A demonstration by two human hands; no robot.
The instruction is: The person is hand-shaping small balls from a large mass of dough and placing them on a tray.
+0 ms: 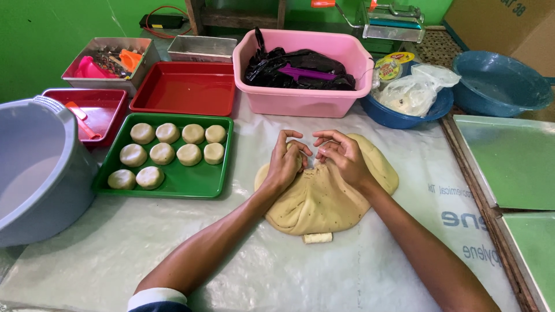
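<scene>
Dough point(324, 199): one large, flattened, pale tan mass with fine dark specks, irregular in outline and creased where it folds toward its top edge. It lies on the clear plastic sheet point(173, 254) covering the tabletop, at centre, just right of the green tray point(191, 182). A small pale cylinder point(318, 237) of dough touches its lower edge.

Left hand point(286, 162): fingers curled closed, pinching the dough at its upper edge. Right hand point(341, 153): fingers bent and pinching the same upper edge, fingertips close to those of the left hand. Both forearms cross the lower dough surface.

Green tray: holds ten round, flattened dough pieces point(162, 153) in three rows, smooth and lighter than the main mass; its right portion is bare.

Behind the dough: a pink tub point(300, 95) containing black plastic, a red tray point(185, 89), and a blue bowl point(399, 115) with a clear bag. A grey basin point(34, 173) stands at the left edge.
</scene>
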